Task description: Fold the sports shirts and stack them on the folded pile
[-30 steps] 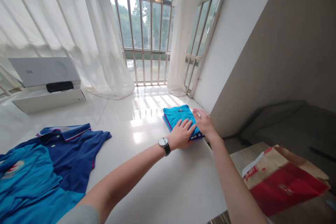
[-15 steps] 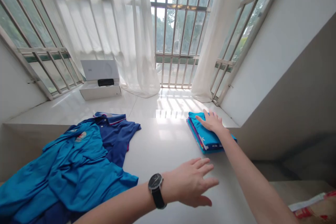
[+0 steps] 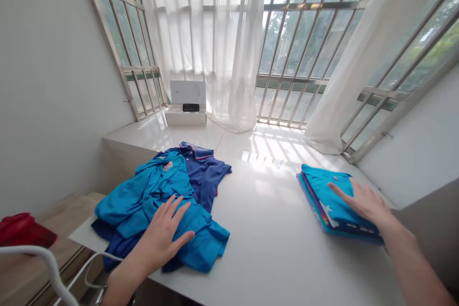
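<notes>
My left hand point(image 3: 166, 232), fingers spread, is over the light blue shirt point(image 3: 143, 201), which lies rumpled on the white surface at left. Whether the fingertips touch the cloth I cannot tell. Partly under that shirt is a navy polo shirt point(image 3: 206, 174), its collar pointing toward the window. On the right, my right hand point(image 3: 366, 203) is open, thumb apart, at a stack of folded shirts point(image 3: 322, 181) with a bright blue one on top. It appears to rest on the stack's right side and grips nothing.
A white open box point(image 3: 185, 118) holding a black device point(image 3: 191, 107) stands on the sill by the sheer curtain point(image 3: 236, 57). At lower left are a white curved tube point(image 3: 53, 272), a thin cable and a red item point(image 3: 25, 234). Barred windows point(image 3: 297, 43) line the back.
My left hand has moved left from the bare surface to the light blue shirt. My right hand stays at the folded stack. The head view has turned left.
</notes>
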The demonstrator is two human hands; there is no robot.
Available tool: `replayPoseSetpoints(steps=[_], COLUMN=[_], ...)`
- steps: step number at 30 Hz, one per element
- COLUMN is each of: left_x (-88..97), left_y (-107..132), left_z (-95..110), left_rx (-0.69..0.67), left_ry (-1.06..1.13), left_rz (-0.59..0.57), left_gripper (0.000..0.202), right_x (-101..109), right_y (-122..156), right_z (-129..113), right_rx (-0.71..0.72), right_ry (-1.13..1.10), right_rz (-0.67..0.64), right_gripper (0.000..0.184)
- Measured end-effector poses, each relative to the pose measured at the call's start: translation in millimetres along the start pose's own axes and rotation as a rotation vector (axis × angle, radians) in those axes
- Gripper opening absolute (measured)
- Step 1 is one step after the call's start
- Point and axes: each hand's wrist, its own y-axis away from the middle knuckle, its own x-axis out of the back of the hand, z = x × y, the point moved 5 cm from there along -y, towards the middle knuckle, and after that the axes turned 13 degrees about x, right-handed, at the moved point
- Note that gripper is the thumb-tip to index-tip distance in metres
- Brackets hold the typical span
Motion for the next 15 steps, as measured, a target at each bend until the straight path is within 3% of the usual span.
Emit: replayPoseSetpoints(steps=[3,8,10,12,14,15], left_x=[-14.8,-19.9,-10.2,6.0,21.3,24.7], left_y=[7.5,3.2,-11.9,-34.3,-58.1,-68.7], left_z=[-27.7,-40.6,-45.9,-54.4,-65.5,-70.9], left_rx=[0.048,0.040,0.039,0.085,0.203,0.271], left_ry=[-0.044,0.016,0.092,0.128,0.059,0.010], left_rz=[-0.063,-0.128,-0.120,-0.023,0.088,0.075], left_gripper=[0.077,0.078,0.067,0.058,0.055,0.050], right_x=[-11.3,-14.5,-6.5,7.6,22.5,28.6], right_y=[17.8,23.9,24.9,30.9,43.5,51.7], right_z=[1.1,-4.4,-11.8,-30.4,-63.2,-83.5], right_rx=[-0.015,0.000,0.037,0.108,0.224,0.288], right_ry=[-0.051,-0.049,-0.025,-0.005,-0.056,-0.098], right_rz=[-0.092,-0.067,0.015,0.165,0.319,0.380], right_gripper=[0.115,0.111,0.105,0.098,0.090,0.086])
